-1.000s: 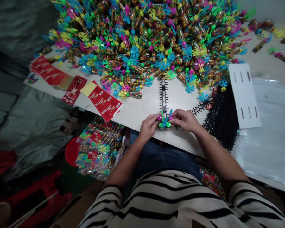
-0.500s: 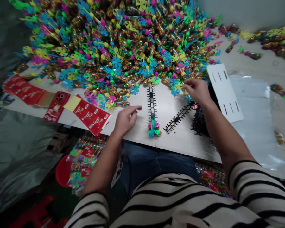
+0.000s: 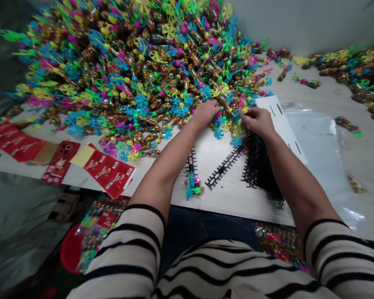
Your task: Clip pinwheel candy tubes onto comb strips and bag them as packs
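Note:
My left hand (image 3: pixel 206 113) reaches to the front edge of a large pile of candy-filled tubes with small coloured fans (image 3: pixel 174 79). Its fingers are curled down at a tube with a pink part; their grip is partly hidden. My right hand (image 3: pixel 261 121) is close by on the right, thumb and fingers pinched together at the pile's edge; what they hold is not clear. Below my left forearm lies a black plastic toothed strip (image 3: pixel 191 160), with blue, pink and green fan tops (image 3: pixel 191 185) at its near end. A second black strip (image 3: pixel 223 168) lies slantwise.
A heap of black strips (image 3: pixel 260 166) lies under my right forearm. Beside it are a white slotted card (image 3: pixel 276 118) and clear plastic bags (image 3: pixel 318 153). Red printed cards (image 3: pixel 110 170) and a red phone (image 3: pixel 58 162) lie left. A red basin (image 3: pixel 71 249) stands below the table.
My left hand has moved forward and right, from beside the upright black strip to the pile. My right hand stays near the pile's right edge. The view has shifted.

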Tool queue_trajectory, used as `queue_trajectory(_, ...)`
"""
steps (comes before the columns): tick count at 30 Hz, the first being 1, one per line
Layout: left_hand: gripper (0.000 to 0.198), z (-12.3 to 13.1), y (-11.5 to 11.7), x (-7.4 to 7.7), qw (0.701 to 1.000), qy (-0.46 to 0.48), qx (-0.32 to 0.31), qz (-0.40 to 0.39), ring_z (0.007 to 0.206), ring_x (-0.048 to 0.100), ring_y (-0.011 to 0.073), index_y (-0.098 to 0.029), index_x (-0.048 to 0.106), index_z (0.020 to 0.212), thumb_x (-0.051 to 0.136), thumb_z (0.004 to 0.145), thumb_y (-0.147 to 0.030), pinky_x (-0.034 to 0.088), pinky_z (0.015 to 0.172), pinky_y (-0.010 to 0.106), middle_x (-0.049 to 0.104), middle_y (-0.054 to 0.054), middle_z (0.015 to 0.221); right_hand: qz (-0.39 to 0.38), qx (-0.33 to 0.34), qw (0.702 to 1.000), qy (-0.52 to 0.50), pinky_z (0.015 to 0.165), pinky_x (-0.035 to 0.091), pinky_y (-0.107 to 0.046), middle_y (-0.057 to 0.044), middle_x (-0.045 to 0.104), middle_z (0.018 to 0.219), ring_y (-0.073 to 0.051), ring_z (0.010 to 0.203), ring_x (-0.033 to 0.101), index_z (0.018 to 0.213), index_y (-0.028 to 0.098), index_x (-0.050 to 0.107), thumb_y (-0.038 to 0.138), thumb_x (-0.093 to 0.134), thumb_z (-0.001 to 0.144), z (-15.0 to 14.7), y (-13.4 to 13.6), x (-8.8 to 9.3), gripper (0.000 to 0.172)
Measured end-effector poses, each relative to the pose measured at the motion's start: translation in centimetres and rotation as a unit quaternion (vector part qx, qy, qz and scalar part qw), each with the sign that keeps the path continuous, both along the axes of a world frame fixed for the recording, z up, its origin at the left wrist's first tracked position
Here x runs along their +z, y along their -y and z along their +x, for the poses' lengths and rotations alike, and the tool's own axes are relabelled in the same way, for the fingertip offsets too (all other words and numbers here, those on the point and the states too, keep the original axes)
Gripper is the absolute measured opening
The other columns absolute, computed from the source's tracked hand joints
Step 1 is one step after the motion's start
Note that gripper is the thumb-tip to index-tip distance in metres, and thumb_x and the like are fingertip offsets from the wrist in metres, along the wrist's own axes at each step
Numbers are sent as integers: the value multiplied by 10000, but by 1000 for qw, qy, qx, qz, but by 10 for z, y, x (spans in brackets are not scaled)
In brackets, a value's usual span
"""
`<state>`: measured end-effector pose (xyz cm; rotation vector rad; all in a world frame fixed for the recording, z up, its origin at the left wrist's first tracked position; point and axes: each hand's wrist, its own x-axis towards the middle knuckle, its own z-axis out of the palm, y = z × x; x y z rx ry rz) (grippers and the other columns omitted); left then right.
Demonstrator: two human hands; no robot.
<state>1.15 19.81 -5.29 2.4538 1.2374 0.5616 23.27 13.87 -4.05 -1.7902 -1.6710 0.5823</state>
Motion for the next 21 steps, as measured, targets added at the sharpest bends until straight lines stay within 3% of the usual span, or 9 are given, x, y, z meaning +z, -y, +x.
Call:
queue_trajectory(4,234,-33,25,2,986,158,3,48,1122,556,212,-213,643,1061,463,913,-233,436,947,351,630,68,1144,-24,112,976,-185,673,511,-313,-44,680,799,-154,688,609,889,158,689,440,692,727,-15,26,1,325)
queue_trajectory(7,217,-63,59,-4,972,220,63,50,1050,594,202,-192,632,1065,509,907,-275,457,924,336,664,65,1079,-55,183,949,-250,699,523,-318,-38,680,816,-150,704,617,895,173,685,479,705,730,-43,48,-6,349)
queue_trajectory(9,206,-77,75,-13,961,245,122,34,940,623,189,-179,638,1027,561,884,-306,481,852,308,686,53,965,-69,205,943,-251,689,521,-312,-26,672,791,-144,688,613,866,172,681,488,716,712,-62,58,-15,354)
queue_trajectory(12,198,-90,82,-24,929,307,207,21,797,635,161,-170,646,966,617,848,-326,497,736,265,684,34,839,-42,171,957,-231,650,513,-299,-11,661,767,-136,646,606,867,173,667,479,712,709,-82,69,-24,348)
queue_trajectory(16,219,-107,100,-22,868,410,279,5,665,616,120,-173,657,950,645,819,-348,487,597,218,688,26,819,28,155,964,-214,649,514,-292,-19,672,799,-149,671,632,977,196,651,435,636,811,-86,95,-14,292)
queue_trajectory(18,227,-117,128,-20,855,434,284,-29,600,596,102,-174,675,942,667,795,-348,472,541,203,690,22,804,15,200,963,-183,640,505,-288,-22,673,778,-149,655,621,979,197,660,423,630,832,-83,114,-8,271)
queue_trajectory(21,234,-128,185,-25,860,419,271,-104,568,597,101,-171,707,920,702,758,-339,485,533,209,698,19,775,-25,266,954,-139,622,490,-280,-31,682,781,-146,640,599,991,189,676,425,623,844,-86,140,-11,283)
